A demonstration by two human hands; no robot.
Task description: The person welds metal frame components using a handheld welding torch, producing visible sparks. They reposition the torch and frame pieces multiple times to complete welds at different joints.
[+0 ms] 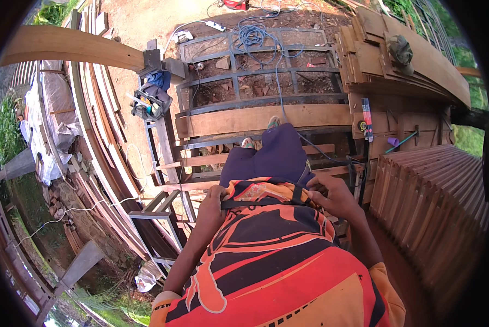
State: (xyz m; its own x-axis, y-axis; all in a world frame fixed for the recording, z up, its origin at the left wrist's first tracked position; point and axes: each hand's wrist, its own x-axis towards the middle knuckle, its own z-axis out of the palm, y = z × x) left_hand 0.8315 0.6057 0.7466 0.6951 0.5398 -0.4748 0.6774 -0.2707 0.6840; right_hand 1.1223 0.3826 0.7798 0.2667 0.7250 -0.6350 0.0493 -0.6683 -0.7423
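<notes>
My left hand (213, 204) is at the left side of my waist, its fingers closed at the end of a black strap (234, 204) that crosses the front of my orange, red and black shirt (288, 261). On the other side my right hand (331, 193) is closed in a pinch by the strap and shirt hem. What sits between its fingertips is too small to make out. Below the hem show my dark blue trousers (269, 155), with both feet on the framework beneath.
Ahead lies a dark metal grid frame (234, 87) with a blue hose (251, 35) coiled over it. A wide plank (310, 114) crosses before my feet. Board stacks (418, 65) and slatted wood (424, 191) stand right. Left are a tool bag (153, 103) and long timbers (100, 131).
</notes>
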